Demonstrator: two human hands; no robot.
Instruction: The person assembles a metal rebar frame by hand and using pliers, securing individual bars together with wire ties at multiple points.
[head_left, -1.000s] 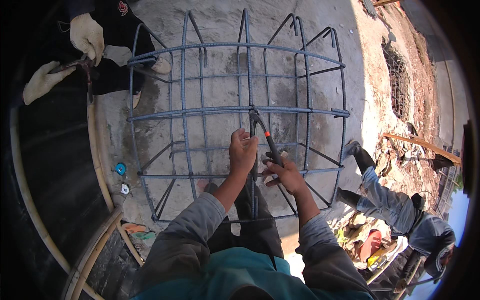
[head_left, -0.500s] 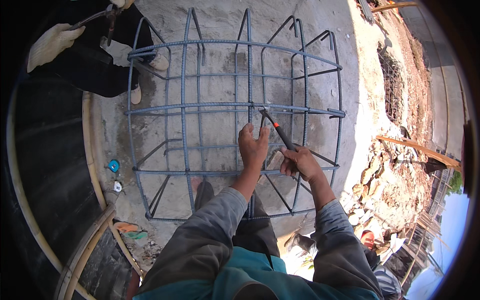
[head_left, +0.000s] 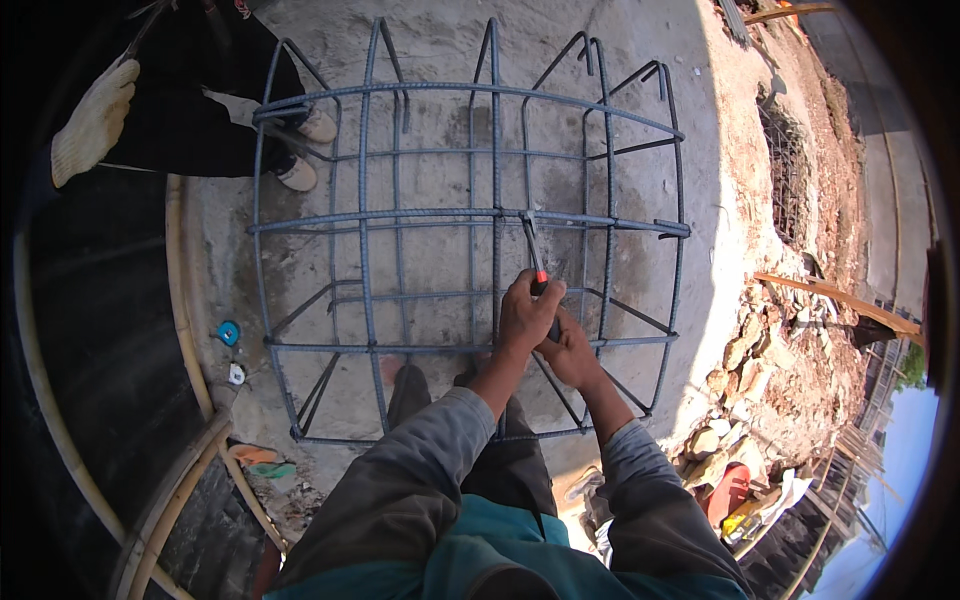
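Observation:
A cage of ribbed steel bars [head_left: 430,212] lies on the concrete ahead of me. My left hand [head_left: 528,312] is closed round the handles of a pair of pincers [head_left: 532,246], just below their red band. My right hand [head_left: 570,350] closes on the handle ends, right beside the left hand. The head of the pincers rests at the middle long bar, a little right of an upright crossing bar. Fingers cover most of the handles, and any wire at the jaws is too small to make out.
At the far left stands another person in dark trousers, with a white-gloved hand [head_left: 98,120]. A blue tape measure [head_left: 228,332] lies on the concrete [head_left: 225,270] left of the cage. Bamboo poles [head_left: 185,300] border the left side. Broken stones [head_left: 745,360] are heaped to the right.
My left hand has come down onto the pincers' handles and my right hand has shifted left and lower, turning the tool more upright. The other person's gloved hand and foot have moved.

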